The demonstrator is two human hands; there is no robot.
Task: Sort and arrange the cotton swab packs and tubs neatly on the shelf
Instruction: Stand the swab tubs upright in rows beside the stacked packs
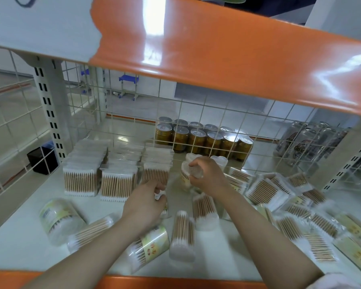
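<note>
Cotton swab tub (186, 174) blurred, half hidden by right hand (208, 174)

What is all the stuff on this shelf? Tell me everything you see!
standing packs: three rows, tan sticks with white tips, back left of the shelf.
loose packs: many, tan and white, heaped at right.
lying tubs: about six, clear, yellowish labels, front.
upright tubs: about three, clear, centre back.
gold cans: about a dozen, behind the wire grid.
silver cans: several, right, behind grid.
black box: one, far left.
left hand: grips a tub.
right hand: holds an upright tub.
</note>
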